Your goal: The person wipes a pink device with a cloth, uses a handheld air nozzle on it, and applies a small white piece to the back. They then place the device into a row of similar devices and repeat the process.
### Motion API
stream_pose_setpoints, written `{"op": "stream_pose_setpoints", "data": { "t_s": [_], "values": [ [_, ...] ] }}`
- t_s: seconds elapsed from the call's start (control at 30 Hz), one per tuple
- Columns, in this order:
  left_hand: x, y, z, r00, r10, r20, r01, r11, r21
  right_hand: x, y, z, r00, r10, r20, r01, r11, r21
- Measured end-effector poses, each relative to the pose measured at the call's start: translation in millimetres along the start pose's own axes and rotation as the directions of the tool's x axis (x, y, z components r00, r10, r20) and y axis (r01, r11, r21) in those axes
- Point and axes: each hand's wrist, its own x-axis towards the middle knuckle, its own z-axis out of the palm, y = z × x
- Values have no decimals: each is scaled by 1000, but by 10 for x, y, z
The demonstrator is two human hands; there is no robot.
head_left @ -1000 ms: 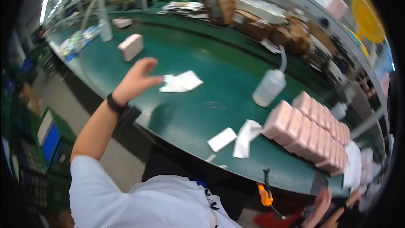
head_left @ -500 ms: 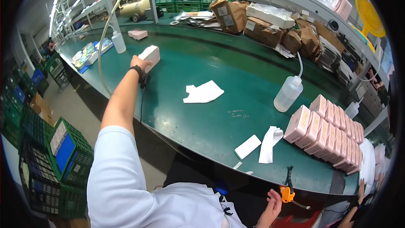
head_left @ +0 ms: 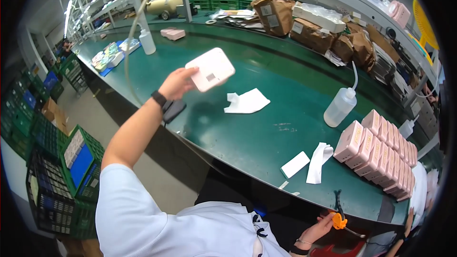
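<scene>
My left hand [head_left: 177, 82] grips a pale pink, rounded square plastic case [head_left: 209, 70] by its left edge, raised above the green table. Its broad face shows a small dark vent grille. Behind my left wrist a dark grey oblong object [head_left: 174, 112] lies near the table edge. Down at the front edge, my right hand [head_left: 316, 231] has its fingers closed at the side of an orange tool [head_left: 339, 221] with a thin metal tube. A white cloth [head_left: 247, 102] lies to the right of the raised case.
Rows of pink cases [head_left: 376, 157] stand at the right, beside a squeeze bottle [head_left: 341, 107]. Near the front lie a white block [head_left: 295, 164] and a folded white strip [head_left: 318, 163]. Brown paper packages [head_left: 314, 35] line the back. Green crates [head_left: 81, 166] stand on the floor at left.
My left hand has lifted the pink case off the table and brought it right and nearer, turning its broad face to view. My right hand has moved onto the orange tool.
</scene>
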Motion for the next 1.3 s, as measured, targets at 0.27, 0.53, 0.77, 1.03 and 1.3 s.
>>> {"op": "stream_pose_setpoints", "data": {
  "t_s": [0.27, 0.53, 0.77, 1.03, 1.3],
  "values": [
    [-2351, -296, -73, 989, -145, -12, 145, 989, -19, 82, -739, -147, 821, -557, -124, 566, 822, 59],
    [-3367, -811, -414, 918, -216, -333, 258, 962, 89, -827, -1453, 984, -29, -246, 969, 826, 540, 162],
    [-3630, -1128, -645, 865, -259, -430, 306, 951, 43, -1194, -1381, 1320, -104, 114, 988, 902, 429, 45],
    [-3485, -1143, -673, 949, 295, -108, -57, 498, 865, -1217, -1436, 1518, -48, 121, 991, 933, 359, 1],
    [-3363, -1019, -702, 741, 134, 658, -615, -259, 745, -1221, -1491, 1685, -24, 161, 987, 950, 311, -28]
  ]
}}
